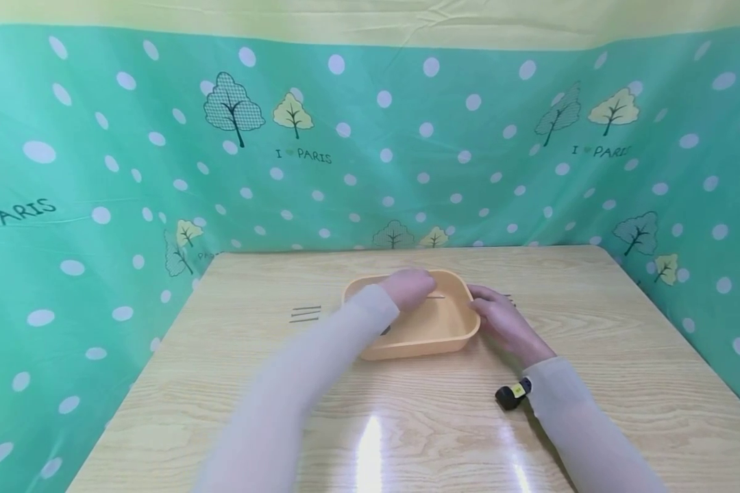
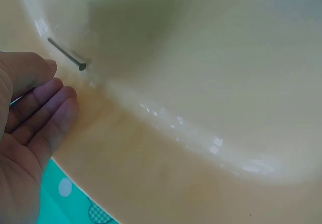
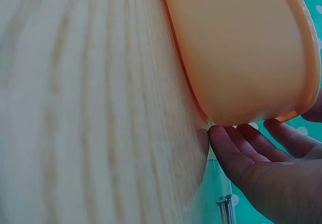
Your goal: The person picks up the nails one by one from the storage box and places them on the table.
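Observation:
A pale orange plastic tray (image 1: pixel 416 349) with rounded corners stands on the table. My left hand (image 1: pixel 412 287) reaches inside it, near the far wall. In the left wrist view a nail (image 2: pixel 66 54) lies along the tray's inner edge, just beyond the fingertips of the left hand (image 2: pixel 35 103). Those fingers are loosely bent, with nothing visible between them. At the tray's right end, my right hand (image 1: pixel 499 316) holds the wall. The right wrist view shows the fingers of the right hand (image 3: pixel 271 168) against the outer wall, with the thumb at the rim.
Several nails (image 1: pixel 305 313) lie side by side on the wooden table (image 1: pixel 222 411), left of the tray. More nails (image 1: pixel 510 299) show partly behind the right hand. A dotted green cloth (image 1: pixel 401 137) hangs around the back and sides.

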`<state>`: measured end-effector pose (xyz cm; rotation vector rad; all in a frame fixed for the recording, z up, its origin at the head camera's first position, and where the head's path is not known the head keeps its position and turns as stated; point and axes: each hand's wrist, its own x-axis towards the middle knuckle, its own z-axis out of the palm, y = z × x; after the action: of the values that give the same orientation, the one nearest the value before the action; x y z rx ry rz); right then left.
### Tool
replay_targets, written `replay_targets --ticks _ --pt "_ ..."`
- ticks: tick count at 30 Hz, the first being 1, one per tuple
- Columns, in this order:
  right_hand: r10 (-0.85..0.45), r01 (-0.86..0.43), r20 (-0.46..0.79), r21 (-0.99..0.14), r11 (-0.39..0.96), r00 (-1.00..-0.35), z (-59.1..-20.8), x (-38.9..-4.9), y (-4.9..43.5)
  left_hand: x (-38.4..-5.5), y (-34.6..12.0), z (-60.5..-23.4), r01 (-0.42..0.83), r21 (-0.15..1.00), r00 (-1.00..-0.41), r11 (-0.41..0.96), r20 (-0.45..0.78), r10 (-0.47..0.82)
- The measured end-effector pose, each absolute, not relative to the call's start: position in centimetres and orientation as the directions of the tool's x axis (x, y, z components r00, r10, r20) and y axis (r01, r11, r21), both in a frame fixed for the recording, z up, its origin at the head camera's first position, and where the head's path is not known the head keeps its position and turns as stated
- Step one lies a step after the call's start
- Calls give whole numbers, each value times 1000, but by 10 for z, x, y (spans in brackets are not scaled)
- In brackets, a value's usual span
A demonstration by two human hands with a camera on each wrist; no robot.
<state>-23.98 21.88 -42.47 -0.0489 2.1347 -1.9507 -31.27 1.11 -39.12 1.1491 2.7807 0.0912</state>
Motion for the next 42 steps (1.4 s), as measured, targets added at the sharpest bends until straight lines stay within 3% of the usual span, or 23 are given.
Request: replay_targets --ticks 2,3,5,7,11,17,34,42 --pt "-185 145 -162 -984 101 -969 -425 -240 219 -314 15 -396 659 177 -728 731 -94 679" --pt "-183 146 -163 -984 100 -969 -424 -240 219 -315 16 -397 689 123 -711 714 -74 699" --pt "-184 148 -165 -984 100 -969 -424 -240 219 -315 19 -400 671 147 -724 726 -77 685" --pt "-182 149 -166 -984 101 -969 -424 -240 219 -315 22 -401 683 109 -718 723 -82 691" --pt "-185 141 -159 -984 106 -970 -423 -240 219 -313 25 -402 758 -82 -652 647 -73 755" --pt "-202 126 -144 -987 99 -969 -422 -240 218 -313 27 -405 743 -54 -669 667 -74 739" --pt "-189 137 -157 -984 112 -969 -424 -239 219 -314 33 -414 752 -153 -655 642 -62 753" --pt "-204 123 -141 -987 100 -969 -425 -240 220 -313 33 -413 755 -127 -654 644 -64 754"
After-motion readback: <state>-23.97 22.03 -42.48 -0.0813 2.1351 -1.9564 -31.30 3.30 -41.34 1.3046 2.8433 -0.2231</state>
